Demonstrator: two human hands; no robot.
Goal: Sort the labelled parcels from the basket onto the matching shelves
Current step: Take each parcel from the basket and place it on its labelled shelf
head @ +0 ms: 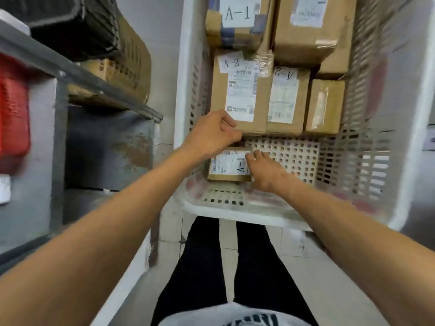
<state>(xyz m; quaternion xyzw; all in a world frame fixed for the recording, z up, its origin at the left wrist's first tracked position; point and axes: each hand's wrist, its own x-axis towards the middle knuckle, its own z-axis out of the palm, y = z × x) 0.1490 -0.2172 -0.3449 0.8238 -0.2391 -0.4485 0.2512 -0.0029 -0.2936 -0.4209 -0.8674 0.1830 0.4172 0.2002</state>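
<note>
The metal shelves (77, 74) stand well to the left of the fingers. The white basket (367, 161) surrounds both hands, and cardboard boxes pack its far half. The A-2 parcel (240, 90) sits just beyond the fingers of the left hand (210, 137). The small A-1 parcel (226, 167) lies on the basket floor in the near left corner, between the hands. The right hand (264, 174) curls its fingers over the parcel's right edge, gripping it. The left fingers are curled together over its far edge. Through the blur I cannot tell whether they clasp it.
</note>
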